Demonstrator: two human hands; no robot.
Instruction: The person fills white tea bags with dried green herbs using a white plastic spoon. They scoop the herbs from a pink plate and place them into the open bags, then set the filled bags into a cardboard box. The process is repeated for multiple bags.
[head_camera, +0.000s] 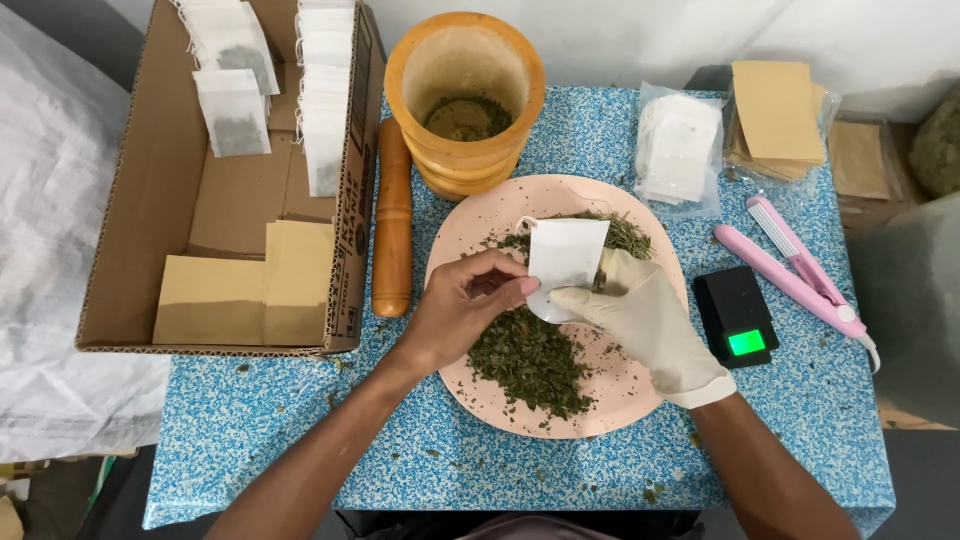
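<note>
1. A small white filter bag (566, 255) is pinched at its lower left edge by the bare left hand (462, 312), fingers closed on it.
2. The bag's lower right side is met by the gloved right hand (650, 320). Its fingers are curled toward the bag mouth, and something dark seems to be held at the fingertips, though this cannot be told for sure.
3. The bag is held upright between both hands, above the pink plate (640, 395).
4. Dried green herb (530, 362) is piled on the plate just below both hands; more is spread behind the bag.
5. A wooden mortar (465, 100) is seen beyond the hands, a wooden pestle (393, 215) just left of the left hand.
6. A cardboard box (150, 200) of filled bags and brown envelopes is set well left of the left hand.
7. A small black scale (736, 315) is placed just right of the right hand, a pink sealer (795, 278) beyond it.
8. Packs of empty bags (678, 148) and brown envelopes (778, 115) are found above the right hand.
</note>
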